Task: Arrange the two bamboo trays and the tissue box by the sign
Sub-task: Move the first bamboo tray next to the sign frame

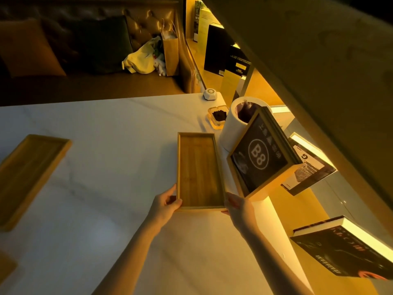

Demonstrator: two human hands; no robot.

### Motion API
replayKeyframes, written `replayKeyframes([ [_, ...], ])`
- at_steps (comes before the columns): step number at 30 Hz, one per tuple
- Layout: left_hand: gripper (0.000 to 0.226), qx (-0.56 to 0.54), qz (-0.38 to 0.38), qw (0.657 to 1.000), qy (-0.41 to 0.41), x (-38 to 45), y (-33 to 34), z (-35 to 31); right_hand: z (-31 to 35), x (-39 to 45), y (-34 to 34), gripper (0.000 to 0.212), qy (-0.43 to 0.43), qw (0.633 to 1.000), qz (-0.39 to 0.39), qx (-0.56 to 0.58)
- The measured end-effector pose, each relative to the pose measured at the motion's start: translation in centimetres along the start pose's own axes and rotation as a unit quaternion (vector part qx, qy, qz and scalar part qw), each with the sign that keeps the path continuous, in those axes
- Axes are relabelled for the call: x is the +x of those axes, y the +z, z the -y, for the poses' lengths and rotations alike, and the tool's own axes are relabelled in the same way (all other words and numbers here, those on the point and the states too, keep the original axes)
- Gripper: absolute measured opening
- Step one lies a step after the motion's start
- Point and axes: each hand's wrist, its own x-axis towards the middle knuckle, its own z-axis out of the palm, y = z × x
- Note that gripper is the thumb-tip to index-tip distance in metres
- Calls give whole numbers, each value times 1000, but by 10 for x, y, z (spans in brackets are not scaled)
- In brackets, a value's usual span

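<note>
Two bamboo trays on the white marble worktop [106, 128], both empty. Nearer bamboo tray [200, 170] just left of the framed B8 sign [260, 155], long axis pointing away from the person, almost parallel to the left edge of the sign, with a narrow gap between them. Left hand [164, 204] pinching the near-left corner of this tray, thumb over the rim, fingers below. Right hand [237, 206] closed on the near-right corner, close under the lower corner of the sign. Near end of the tray seemingly a little lifted or just sliding; hard to tell which.

Second bamboo tray [29, 173] well apart, far left of the sign, long axis slanted toward the far right. Left hand clearly the nearer one for it; a long reach across the worktop likely needed.

Behind the sign, touching it or nearly so, a white cylindrical holder [230, 124] with a dark lining inside, perhaps the tissue box of the task, but not certain. Beyond it, a glass ashtray [217, 117] with dark content, then a small white call button [210, 94] at the far edge.

Likely step in hand: settling the first tray beside the sign. Care needed not to knock the leaning sign with the right hand.
</note>
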Motion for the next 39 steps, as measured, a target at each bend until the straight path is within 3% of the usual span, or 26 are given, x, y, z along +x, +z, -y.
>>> replayKeyframes([
  [10, 53, 13, -1, 1000, -6, 30, 12, 3, -13, 30, 3, 20, -17, 997, -26, -65],
  [16, 53, 120, -43, 992, 16, 44, 22, 11, -19, 31, 11, 25, -33, 984, -83, -155],
  [26, 52, 200, -58, 977, 52, 46, 28, 19, -38, 34, 25, 28, -51, 964, -91, -245],
  [29, 47, 209, -61, 973, 75, 39, 30, 20, -40, 28, 26, 31, -94, 954, -100, -268],
  [32, 46, 269, -99, 949, 130, 24, 39, 29, -45, 11, 27, 44, -156, 934, -123, -298],
  [34, 46, 358, -121, 911, 165, 15, 45, 40, -50, -3, 31, 45, -194, 914, -93, -345],
  [37, 51, 450, -103, 871, 169, 9, 52, 52, -66, -13, 36, 51, -183, 884, -47, -427],
  [39, 53, 451, -100, 871, 169, 11, 53, 54, -72, -12, 38, 58, -175, 884, -46, -431],
])
